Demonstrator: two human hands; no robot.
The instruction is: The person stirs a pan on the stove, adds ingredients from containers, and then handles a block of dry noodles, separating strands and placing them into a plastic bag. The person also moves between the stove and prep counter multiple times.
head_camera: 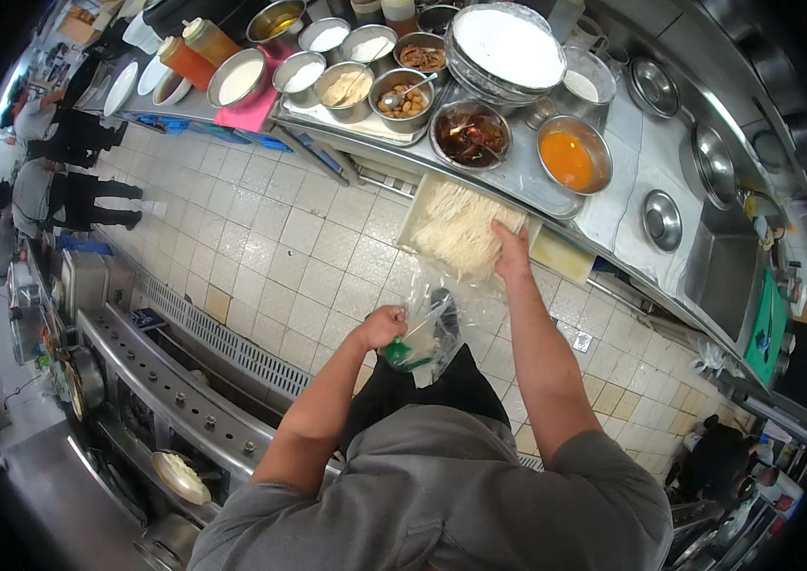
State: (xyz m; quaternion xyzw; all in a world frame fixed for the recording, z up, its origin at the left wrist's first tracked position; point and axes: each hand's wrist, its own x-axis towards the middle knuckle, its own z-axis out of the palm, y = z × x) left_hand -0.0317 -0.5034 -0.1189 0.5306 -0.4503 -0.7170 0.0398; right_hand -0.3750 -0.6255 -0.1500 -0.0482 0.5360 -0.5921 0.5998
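Observation:
My left hand (383, 327) grips the gathered end of a clear plastic bag (439, 335) with green print, held in front of my legs. The bag stretches up to a mass of pale thin noodles (457, 221) in a white rectangular container (407, 235), below the counter's edge. At the near right side of the noodles, my right hand (512, 250) has hold of them, thumb on top and the other fingers mostly hidden. How much of the noodles the bag encloses is hard to make out.
Above the container, the steel counter carries several metal bowls, including dark sauce (470, 135) and orange liquid (566, 158). A sink (721, 264) lies right. The stove (182, 400) with a pan (180, 477) stands left. Two people (53, 193) stand far left; another person (721, 457) is lower right.

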